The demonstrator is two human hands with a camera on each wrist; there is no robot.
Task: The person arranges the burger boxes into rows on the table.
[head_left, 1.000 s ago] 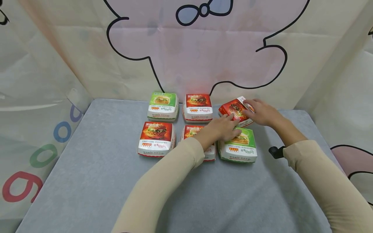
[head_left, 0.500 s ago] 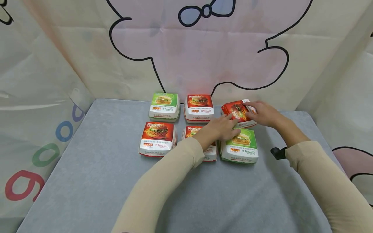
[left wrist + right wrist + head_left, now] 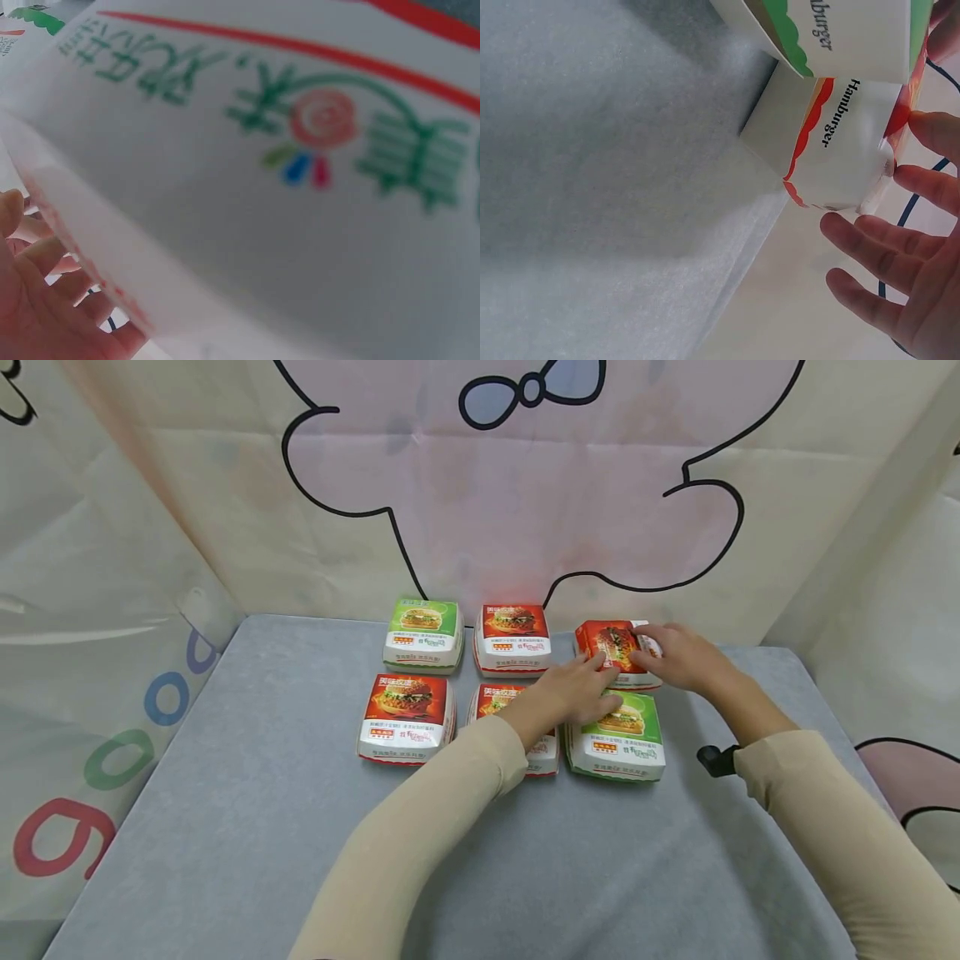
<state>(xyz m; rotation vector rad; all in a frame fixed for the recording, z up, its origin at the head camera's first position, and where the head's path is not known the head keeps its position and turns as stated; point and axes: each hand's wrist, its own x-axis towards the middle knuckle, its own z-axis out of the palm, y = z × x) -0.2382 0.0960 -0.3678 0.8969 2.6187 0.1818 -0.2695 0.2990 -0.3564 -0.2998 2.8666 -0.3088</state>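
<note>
A red-topped hamburger box (image 3: 609, 642) sits at the back right between both hands. Fingertips of my left hand (image 3: 566, 695) touch its left front part, while the palm hangs over the front middle red box (image 3: 497, 697) and the edge of the green-topped box (image 3: 636, 739). My right hand (image 3: 684, 658) rests on its right side; in the right wrist view the fingers of that hand (image 3: 911, 262) are spread along the box (image 3: 847, 142). The left wrist view has a blurred white box wall (image 3: 247, 232) close up, with loosely bent fingers of the left hand (image 3: 56, 300) beside it.
Further left stand a green box (image 3: 422, 631) and a red box (image 3: 512, 635) at the back, and another red box (image 3: 403, 718) in front. All lie on a grey cloth-covered table (image 3: 247, 827). A printed curtain (image 3: 480, 485) hangs right behind the table.
The back right red box has turned clockwise from a slant to nearly square with the others. Both hands stay at it, the fingers shifting slightly. The head view has moved a little.
</note>
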